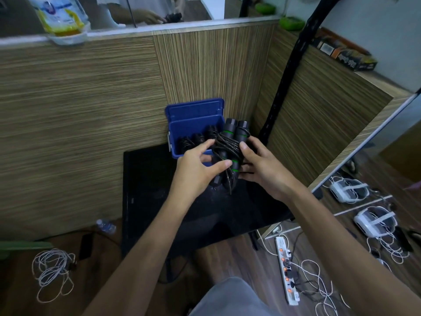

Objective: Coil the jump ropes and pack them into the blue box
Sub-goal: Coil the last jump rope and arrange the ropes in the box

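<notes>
A coiled black jump rope [230, 149] with green-ringed handles is held between both hands just in front of the blue box [193, 124]. My left hand [200, 167] grips its left side, thumb on the handles and forefinger on the cord. My right hand [257, 163] holds its right side with the thumb on top. The blue box stands open on a black table [159, 190] against the wooden wall, lid raised. Other coiled black ropes [196, 140] lie inside it.
Wood-grain partition walls [91, 110] close off the corner behind the box. A black pole [289, 71] leans at the right. On the floor lie a white cable tangle [52, 270], a water bottle [106, 225], a power strip [287, 270] and white devices [373, 222].
</notes>
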